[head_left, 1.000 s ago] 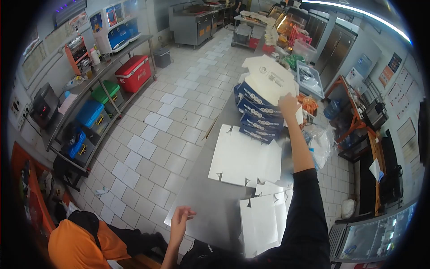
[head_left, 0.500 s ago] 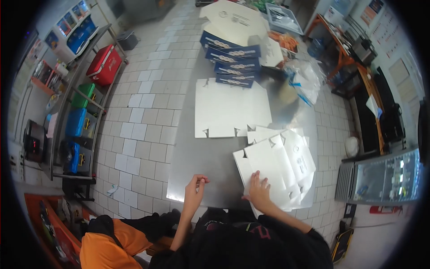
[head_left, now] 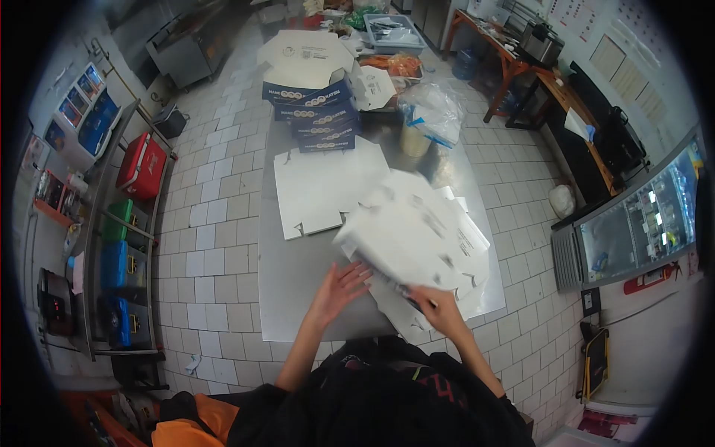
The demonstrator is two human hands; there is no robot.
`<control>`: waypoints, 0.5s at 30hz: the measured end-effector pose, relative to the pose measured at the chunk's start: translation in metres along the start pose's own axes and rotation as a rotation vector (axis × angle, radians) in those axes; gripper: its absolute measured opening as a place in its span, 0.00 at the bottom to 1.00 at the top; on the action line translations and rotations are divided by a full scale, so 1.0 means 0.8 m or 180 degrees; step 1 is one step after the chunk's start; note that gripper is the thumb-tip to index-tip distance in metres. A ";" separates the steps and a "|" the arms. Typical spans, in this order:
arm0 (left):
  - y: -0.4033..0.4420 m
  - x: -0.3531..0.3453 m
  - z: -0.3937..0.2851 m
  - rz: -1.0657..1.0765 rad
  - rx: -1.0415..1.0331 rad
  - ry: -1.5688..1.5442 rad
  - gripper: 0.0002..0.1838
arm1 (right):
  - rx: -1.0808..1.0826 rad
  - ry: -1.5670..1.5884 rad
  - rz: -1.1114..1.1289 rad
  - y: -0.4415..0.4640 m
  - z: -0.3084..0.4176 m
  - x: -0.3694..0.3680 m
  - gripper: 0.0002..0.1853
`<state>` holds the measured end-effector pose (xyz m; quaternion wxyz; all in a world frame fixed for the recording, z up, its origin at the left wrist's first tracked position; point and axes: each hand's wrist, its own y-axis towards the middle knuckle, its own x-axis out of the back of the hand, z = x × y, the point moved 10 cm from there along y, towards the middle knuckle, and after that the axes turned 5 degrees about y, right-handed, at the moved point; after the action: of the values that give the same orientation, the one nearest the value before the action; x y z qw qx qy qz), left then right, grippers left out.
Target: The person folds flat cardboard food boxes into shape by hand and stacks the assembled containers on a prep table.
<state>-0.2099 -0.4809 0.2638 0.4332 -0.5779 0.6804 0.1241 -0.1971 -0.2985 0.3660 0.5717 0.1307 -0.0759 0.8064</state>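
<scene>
My right hand [head_left: 439, 309] grips the near edge of a white cardboard box blank [head_left: 410, 231], which is tilted up and blurred by motion. My left hand [head_left: 340, 292] is open, fingers spread, just left of the blank's near edge. Beneath the raised blank, more flat white blanks [head_left: 471, 257] lie overlapping on the steel table [head_left: 287, 298]. Another pile of white cardboard [head_left: 309, 190] lies flat beyond my left hand. Folded boxes with dark blue printed sides [head_left: 320, 127] are stacked at its far edge, with an open white lid [head_left: 305, 54] on top.
Behind the blanks stand a plastic bag [head_left: 436, 108], a pale container [head_left: 414, 140], a tray of orange food [head_left: 395, 65] and a grey-blue tub [head_left: 395, 33]. Shelving with a red cooler [head_left: 141, 165] is at left. Someone's orange clothing [head_left: 190, 432] shows at lower left.
My right hand has gone from the box stack to the near blanks and now lifts one, swinging it leftward. My left hand has opened its fingers. The camera view has shifted.
</scene>
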 end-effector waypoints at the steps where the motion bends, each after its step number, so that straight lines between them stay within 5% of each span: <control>1: 0.001 -0.006 0.003 0.0060 0.0109 -0.0708 0.25 | 0.0023 0.0018 -0.0016 -0.005 0.020 0.000 0.16; 2: 0.001 -0.016 -0.013 0.0607 -0.0515 -0.0874 0.26 | 0.0318 -0.0626 0.0450 -0.009 0.046 -0.021 0.22; 4: 0.005 0.009 -0.014 0.0429 -0.0638 0.0793 0.33 | 0.0609 -0.1254 0.0906 -0.016 0.059 -0.046 0.30; 6: -0.002 -0.009 -0.002 0.0032 0.0024 -0.0147 0.42 | 0.0478 -0.1963 0.1484 -0.022 0.041 -0.070 0.38; 7: -0.007 -0.014 -0.001 -0.0122 0.0071 0.0280 0.47 | 0.0499 -0.1962 0.1484 -0.020 0.042 -0.074 0.38; 9: -0.003 -0.016 0.015 0.0209 0.0235 0.0199 0.42 | 0.1186 -0.2167 0.1220 -0.020 0.064 -0.087 0.38; 13: -0.006 -0.012 0.030 -0.0102 0.0490 0.1043 0.31 | 0.1116 -0.1946 0.1325 -0.020 0.042 -0.107 0.35; 15: -0.010 0.000 0.038 -0.0236 0.0518 0.0680 0.32 | 0.1146 -0.2225 0.1628 -0.026 0.024 -0.121 0.33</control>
<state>-0.1896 -0.4633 0.2484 0.4080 -0.5756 0.7086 -0.0098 -0.1450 -0.3843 0.3551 0.2629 0.4687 -0.1527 0.8294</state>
